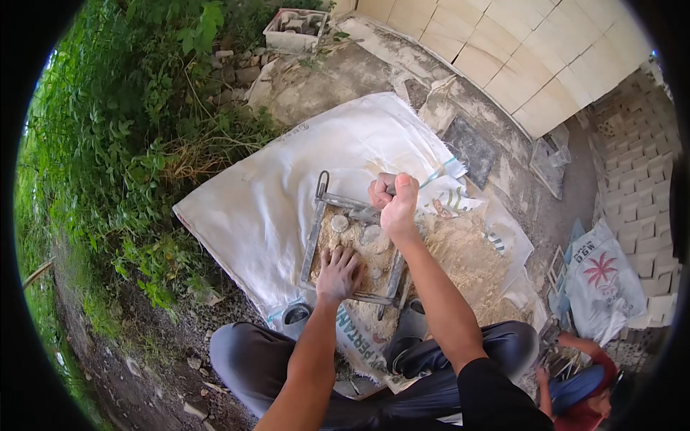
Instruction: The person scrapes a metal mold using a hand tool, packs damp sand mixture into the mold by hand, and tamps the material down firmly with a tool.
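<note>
My left hand [340, 273] lies with fingers spread on the pale, sandy material [338, 244] inside a rectangular grey frame [311, 241]. A wire loop [323, 184] sticks out at the frame's far left corner. Round flat shapes [340, 223] show in the sandy fill. Above the frame's far right corner, my right hand [397, 206] is closed in a fist around a dark handle-like object, mostly hidden by the fingers. A grey piece [365, 214] shows beside that fist; whether it belongs to the held object I cannot tell.
White woven sacks [287, 172] lie under the frame, with loose sandy material [467, 266] on the right. Dark slabs [471, 149] lie beyond. A plastic bag [604, 280], stacked tiles [640, 165] and another person [589, 381] are right. Plants [136, 144] grow left; a white crate [295, 32] stands behind.
</note>
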### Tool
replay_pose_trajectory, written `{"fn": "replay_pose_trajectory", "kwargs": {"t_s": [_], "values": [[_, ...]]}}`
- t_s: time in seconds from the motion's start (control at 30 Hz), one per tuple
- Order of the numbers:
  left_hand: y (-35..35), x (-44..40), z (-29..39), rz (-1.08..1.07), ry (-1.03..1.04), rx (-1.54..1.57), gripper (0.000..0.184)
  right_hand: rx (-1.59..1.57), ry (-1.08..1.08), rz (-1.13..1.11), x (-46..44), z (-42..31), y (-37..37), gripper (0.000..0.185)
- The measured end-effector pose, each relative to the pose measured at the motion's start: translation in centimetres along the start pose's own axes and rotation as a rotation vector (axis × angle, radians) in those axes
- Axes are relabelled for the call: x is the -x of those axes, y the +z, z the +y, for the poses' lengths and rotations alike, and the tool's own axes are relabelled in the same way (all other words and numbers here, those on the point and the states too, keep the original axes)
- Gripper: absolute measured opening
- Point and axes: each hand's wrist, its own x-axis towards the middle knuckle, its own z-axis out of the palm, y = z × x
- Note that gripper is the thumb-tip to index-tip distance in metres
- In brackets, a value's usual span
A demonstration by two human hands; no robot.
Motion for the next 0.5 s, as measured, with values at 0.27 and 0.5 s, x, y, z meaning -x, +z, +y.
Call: {"fn": "replay_pose_trajectory", "kwargs": {"t_s": [0.27, 0.5], "values": [[0.5, 0.8, 0.3, 0.010, 0.006, -0.025, 0.035, -0.074, 0.146, -0.023, -1.3, -13.6, 0.2, 0.065], [1.0, 0.3, 1.0, -0.030, 0.013, -0.037, 0.042, -0.248, 0.044, 0.077, 4.3, -19.7, -4.0, 0.066]]}}
